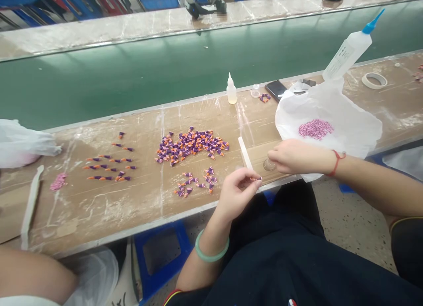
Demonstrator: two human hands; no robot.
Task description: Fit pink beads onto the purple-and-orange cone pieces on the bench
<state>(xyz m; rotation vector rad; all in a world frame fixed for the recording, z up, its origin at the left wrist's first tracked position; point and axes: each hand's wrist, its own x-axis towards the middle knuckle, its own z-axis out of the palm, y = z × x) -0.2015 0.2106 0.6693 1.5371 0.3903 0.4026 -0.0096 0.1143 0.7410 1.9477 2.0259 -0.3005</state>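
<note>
My left hand (238,188) is pinched shut on a small purple-and-orange piece (256,178) at the near edge of the wooden bench (139,200). My right hand (291,156) is closed beside a small clear glass cup (269,165), its fingertips at the cup's rim; whether it holds anything is hidden. A white stick (245,153) lies just left of the cup. A heap of purple-and-orange pieces (191,145) lies further left, with a smaller cluster (196,182) nearer me and neat rows of pieces (110,165) beyond.
A white plastic sheet (346,121) with pink beads (315,129) lies right. Behind stand a small glue bottle (231,90), a large tilted squeeze bottle (350,50), a phone (276,89) and a tape roll (374,80). A green conveyor belt (148,72) runs behind. Another person's arm (33,275) shows lower left.
</note>
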